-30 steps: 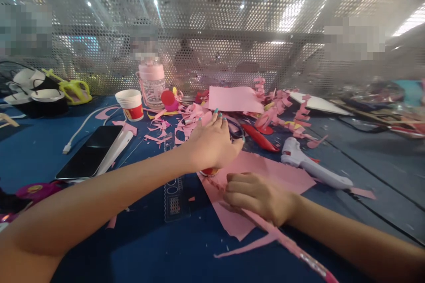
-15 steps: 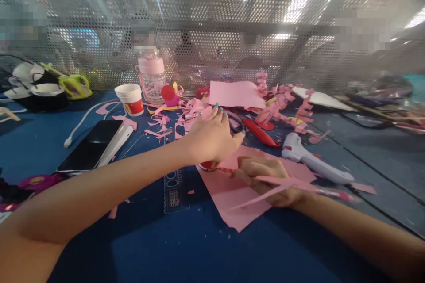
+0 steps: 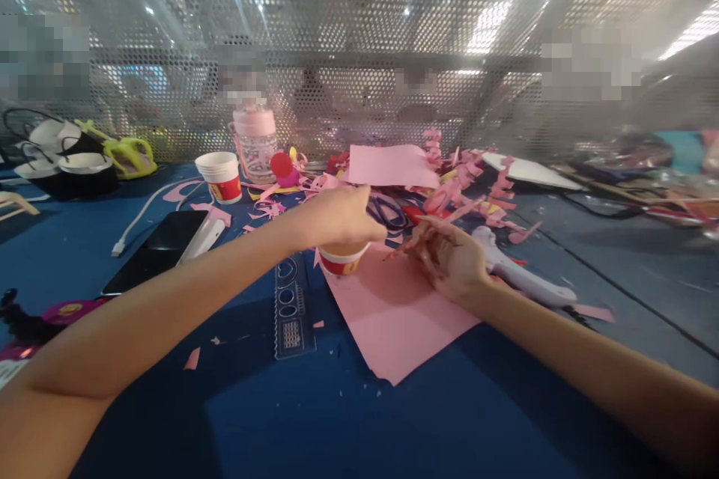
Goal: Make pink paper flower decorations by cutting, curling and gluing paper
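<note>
Head view: left hand (image 3: 342,215) clamped from above on a small white-and-red paper cup (image 3: 341,259), lifted just over the pink paper sheet's (image 3: 393,314) far corner. Right hand (image 3: 449,258) pinches a thin pink paper strip (image 3: 443,223), closed, above the sheet. White glue gun (image 3: 522,275) just beside.
</note>
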Demonstrator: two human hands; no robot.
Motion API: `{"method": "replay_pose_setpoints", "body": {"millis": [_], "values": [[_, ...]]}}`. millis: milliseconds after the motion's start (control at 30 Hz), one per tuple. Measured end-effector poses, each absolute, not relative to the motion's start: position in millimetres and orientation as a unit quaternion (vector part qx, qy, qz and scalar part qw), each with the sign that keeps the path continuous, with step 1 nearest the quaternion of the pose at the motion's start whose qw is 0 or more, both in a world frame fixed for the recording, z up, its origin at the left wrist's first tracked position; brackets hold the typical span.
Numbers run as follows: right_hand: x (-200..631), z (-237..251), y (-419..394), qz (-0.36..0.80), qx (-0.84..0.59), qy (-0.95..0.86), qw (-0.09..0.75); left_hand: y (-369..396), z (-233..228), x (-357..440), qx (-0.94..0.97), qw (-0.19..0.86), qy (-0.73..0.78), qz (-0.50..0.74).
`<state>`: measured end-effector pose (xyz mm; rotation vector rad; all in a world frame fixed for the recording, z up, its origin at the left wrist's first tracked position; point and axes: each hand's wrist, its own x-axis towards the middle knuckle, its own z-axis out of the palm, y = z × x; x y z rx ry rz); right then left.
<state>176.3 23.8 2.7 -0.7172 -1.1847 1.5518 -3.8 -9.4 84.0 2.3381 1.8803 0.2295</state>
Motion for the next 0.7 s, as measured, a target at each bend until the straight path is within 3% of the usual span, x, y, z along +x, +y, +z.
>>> {"method": "replay_pose_setpoints", "body": {"millis": [167, 300, 400, 467, 567, 700], "values": [[175.9, 2.6, 18.9, 0.631, -0.281, -0.514, 0.509, 7.0, 81.8, -19.9, 0.695, -0.125, 0.680, 0.198], [174.8, 1.2, 13.9, 0.587, -0.264, -0.551, 0.532, 11.6, 70.9, -19.8, 0.704, -0.184, 0.663, 0.178], [174.1, 1.2, 7.6, 0.519, -0.260, -0.568, 0.583, 5.6, 71.6, -12.6, 0.749, -0.146, 0.620, 0.182], [174.0, 1.4, 2.2, 0.449, -0.260, -0.583, 0.625, -0.8, 74.1, -8.4, 0.776, -0.060, 0.611, 0.148], [174.4, 0.9, -4.3, 0.326, -0.266, -0.628, 0.655, -8.0, 71.6, -5.6, 0.806, 0.102, 0.581, -0.036], [176.3, -1.6, -6.1, 0.194, -0.251, -0.682, 0.659, -7.5, 55.5, -4.1, 0.827, 0.097, 0.553, -0.023]]}}
